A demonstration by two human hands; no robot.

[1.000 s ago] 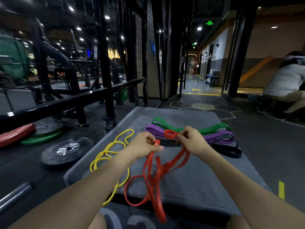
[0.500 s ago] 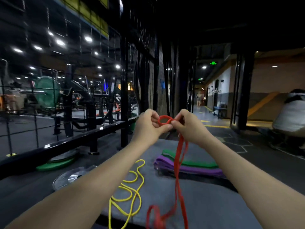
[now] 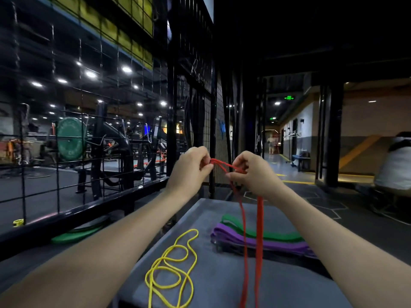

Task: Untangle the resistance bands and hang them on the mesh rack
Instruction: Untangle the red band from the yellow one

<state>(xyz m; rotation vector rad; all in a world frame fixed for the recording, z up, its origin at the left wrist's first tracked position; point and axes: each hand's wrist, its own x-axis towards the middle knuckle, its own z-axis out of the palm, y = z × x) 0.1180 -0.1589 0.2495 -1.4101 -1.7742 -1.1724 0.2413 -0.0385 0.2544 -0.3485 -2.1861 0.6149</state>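
A red resistance band (image 3: 259,236) hangs in two strands from my raised hands down over the grey mat (image 3: 224,278). My left hand (image 3: 191,170) pinches its top loop, and my right hand (image 3: 253,172) grips the same loop a little to the right. A thin yellow band (image 3: 171,270) lies looped on the mat's left side. Green (image 3: 266,234) and purple (image 3: 262,243) bands lie stacked on the mat at the right, with a dark band under them. The black mesh rack (image 3: 195,63) rises just beyond my hands.
A black wire fence with a low rail (image 3: 89,203) runs along the left, with a green weight plate (image 3: 73,235) on the floor below it. A seated person in white (image 3: 393,167) is at the far right. A corridor opens ahead.
Both hands have lifted the red band off the mat and up toward the mesh rack, pulling its loop apart. My view has tilted up.
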